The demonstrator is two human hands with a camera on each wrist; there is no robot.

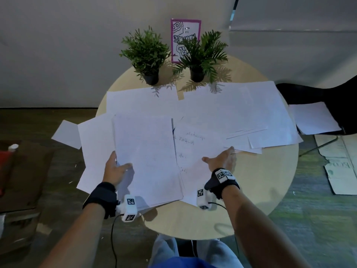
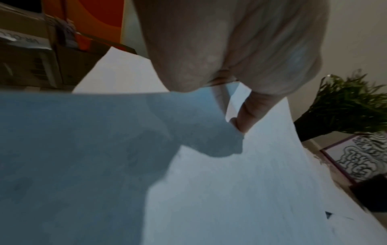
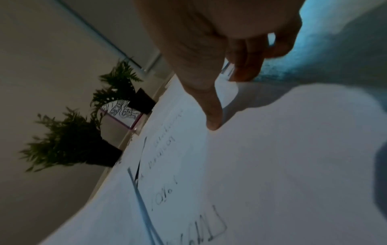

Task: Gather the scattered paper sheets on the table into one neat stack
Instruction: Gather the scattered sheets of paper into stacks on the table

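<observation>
Several white paper sheets lie scattered over a round wooden table (image 1: 266, 180). My left hand (image 1: 119, 165) grips a bundle of sheets (image 1: 146, 155) by its left edge, thumb on top and fingers hidden beneath. In the left wrist view the left hand (image 2: 240, 122) pinches the bundle's top sheet (image 2: 230, 182). My right hand (image 1: 222, 157) rests open on a sheet with handwriting (image 1: 195, 147), thumb spread wide. In the right wrist view the right hand (image 3: 227, 102) touches the handwritten sheet (image 3: 188, 165) with its thumb tip and fingertips. More overlapping sheets (image 1: 241, 109) cover the back of the table.
Two potted plants (image 1: 146, 53) (image 1: 202, 55) and a purple-framed picture (image 1: 185, 28) stand at the table's far edge. One sheet (image 1: 66, 134) hangs off the left side. Another sheet (image 1: 316, 118) lies on a black seat at right. Flattened cardboard (image 1: 343, 167) lies on the floor.
</observation>
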